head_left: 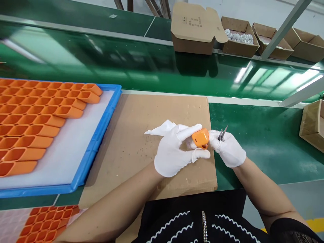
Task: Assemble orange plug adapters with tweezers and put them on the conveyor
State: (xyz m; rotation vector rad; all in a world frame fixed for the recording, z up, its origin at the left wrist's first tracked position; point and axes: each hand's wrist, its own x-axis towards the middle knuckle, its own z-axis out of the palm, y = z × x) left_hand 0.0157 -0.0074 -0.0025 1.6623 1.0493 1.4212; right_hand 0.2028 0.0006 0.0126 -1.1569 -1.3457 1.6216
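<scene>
My left hand (174, 150), in a white glove, has its fingers closed around a glossy orange plastic part (201, 137) with a small dark slot in its face. The part is held above the cardboard sheet. Close by on the right, my right hand (229, 148) is gloved too, with its fingertips against the part's right side. Small metal scissors (222, 134) are tucked in that hand, pointed tips facing up and away; their handles are hidden. Beside my left hand, a white cloth (162, 129) lies on the cardboard.
A flat cardboard sheet (141, 152) covers the bench under my hands. To the left, a blue-rimmed tray (95, 143) holds rows of orange parts (43, 119). More orange parts (45, 222) sit lower left. Several cardboard boxes (193, 42) stand along the back, another box (312, 123) at right.
</scene>
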